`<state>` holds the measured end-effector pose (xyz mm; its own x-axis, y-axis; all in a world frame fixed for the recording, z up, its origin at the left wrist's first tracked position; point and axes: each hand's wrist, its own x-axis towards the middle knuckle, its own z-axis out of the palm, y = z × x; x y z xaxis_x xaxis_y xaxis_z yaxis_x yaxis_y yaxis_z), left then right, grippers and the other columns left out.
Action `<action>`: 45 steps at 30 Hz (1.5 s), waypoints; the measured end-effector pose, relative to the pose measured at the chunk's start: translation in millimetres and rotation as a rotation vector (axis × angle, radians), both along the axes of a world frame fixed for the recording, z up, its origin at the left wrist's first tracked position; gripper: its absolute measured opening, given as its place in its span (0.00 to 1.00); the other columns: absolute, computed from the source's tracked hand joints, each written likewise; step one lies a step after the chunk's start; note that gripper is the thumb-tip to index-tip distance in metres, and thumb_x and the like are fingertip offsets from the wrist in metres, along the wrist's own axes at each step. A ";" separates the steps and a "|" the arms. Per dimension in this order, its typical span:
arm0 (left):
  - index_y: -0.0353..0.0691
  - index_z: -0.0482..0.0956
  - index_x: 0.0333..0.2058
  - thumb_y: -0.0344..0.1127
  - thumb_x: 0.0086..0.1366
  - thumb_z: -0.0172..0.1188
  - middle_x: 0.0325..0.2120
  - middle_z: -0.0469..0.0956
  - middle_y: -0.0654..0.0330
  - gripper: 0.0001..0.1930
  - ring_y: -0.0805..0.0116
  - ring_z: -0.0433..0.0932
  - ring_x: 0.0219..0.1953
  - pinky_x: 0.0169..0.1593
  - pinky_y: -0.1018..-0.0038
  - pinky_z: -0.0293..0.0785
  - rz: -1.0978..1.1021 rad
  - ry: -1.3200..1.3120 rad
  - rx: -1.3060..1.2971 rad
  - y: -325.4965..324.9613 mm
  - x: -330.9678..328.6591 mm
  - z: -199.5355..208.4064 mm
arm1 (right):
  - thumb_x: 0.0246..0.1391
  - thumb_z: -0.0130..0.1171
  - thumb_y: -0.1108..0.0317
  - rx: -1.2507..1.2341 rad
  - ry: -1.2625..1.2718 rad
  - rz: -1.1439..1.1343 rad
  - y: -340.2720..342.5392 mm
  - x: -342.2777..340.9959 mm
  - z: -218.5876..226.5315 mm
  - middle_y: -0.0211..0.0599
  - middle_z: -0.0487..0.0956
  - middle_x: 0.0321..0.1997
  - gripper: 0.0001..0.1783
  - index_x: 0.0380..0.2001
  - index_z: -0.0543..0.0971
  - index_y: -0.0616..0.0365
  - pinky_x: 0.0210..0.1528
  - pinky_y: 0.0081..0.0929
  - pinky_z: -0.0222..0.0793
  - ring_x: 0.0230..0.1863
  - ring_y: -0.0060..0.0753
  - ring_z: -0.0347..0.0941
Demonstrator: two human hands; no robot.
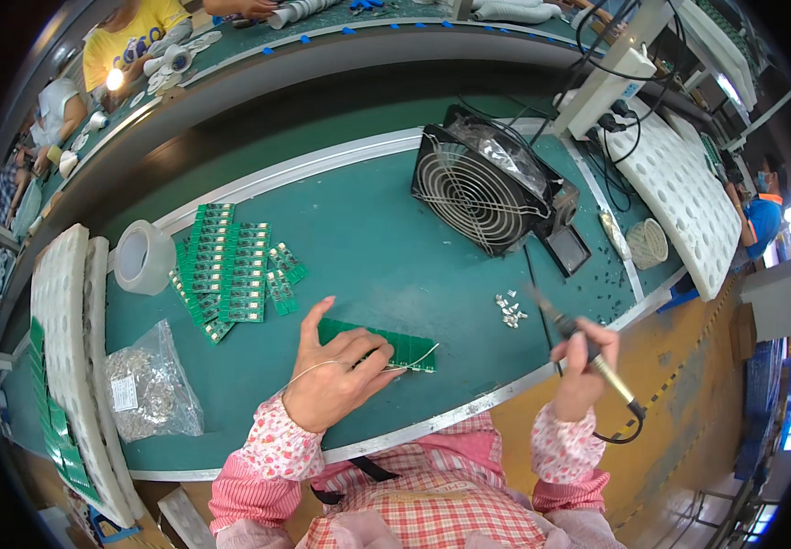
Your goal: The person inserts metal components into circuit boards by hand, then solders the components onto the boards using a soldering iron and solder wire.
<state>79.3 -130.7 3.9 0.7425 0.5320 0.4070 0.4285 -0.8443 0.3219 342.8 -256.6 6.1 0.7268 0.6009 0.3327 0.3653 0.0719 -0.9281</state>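
Watching from across the bench, I'd call this one mid-batch. The green circuit board strip (405, 348) sits near the middle of the frame, partly under the left hand (336, 371). One finger juts out while the others bend over the board; a thin pale wire (425, 357) runs by the fingertips, but can't tell if they're pinching it. Right hand (583, 366), right of centre, has its fingers closed around a soldering iron (613, 380), blurry tip well apart from the strip, so no contact at the moment.

Progress-wise? Stacked boards (245, 274) at left of centre have pale parts on them, but whether they're finished, no idea. The small metal pieces (511, 311) lie loose right of centre, so those look unused to me. Lower left, the clear bag (153, 384) has plenty of small bits in it too. Can't make out any joints on the current strip.
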 end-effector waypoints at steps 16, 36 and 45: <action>0.45 0.81 0.35 0.38 0.46 0.74 0.32 0.80 0.70 0.16 0.73 0.80 0.39 0.64 0.46 0.55 0.010 0.007 0.009 -0.3 -1.4 -2.7 | 0.59 0.56 0.72 0.099 0.059 0.421 -11.2 -44.5 2.4 0.42 0.77 0.21 0.09 0.36 0.67 0.64 0.21 0.19 0.73 0.20 0.27 0.79; 0.45 0.82 0.35 0.39 0.46 0.74 0.32 0.80 0.70 0.16 0.73 0.80 0.39 0.65 0.47 0.54 -0.001 0.020 0.005 0.7 -1.8 -2.2 | 0.59 0.57 0.70 0.122 0.009 0.420 -12.7 -44.1 -1.8 0.44 0.78 0.20 0.10 0.36 0.68 0.64 0.20 0.19 0.72 0.20 0.29 0.80; 0.45 0.83 0.35 0.38 0.46 0.74 0.31 0.80 0.69 0.16 0.73 0.80 0.39 0.65 0.48 0.55 -0.006 0.015 -0.004 0.4 -2.0 -2.0 | 0.61 0.53 0.66 0.054 -0.007 0.408 -13.3 -49.0 3.4 0.41 0.73 0.19 0.12 0.35 0.65 0.63 0.20 0.21 0.70 0.16 0.27 0.72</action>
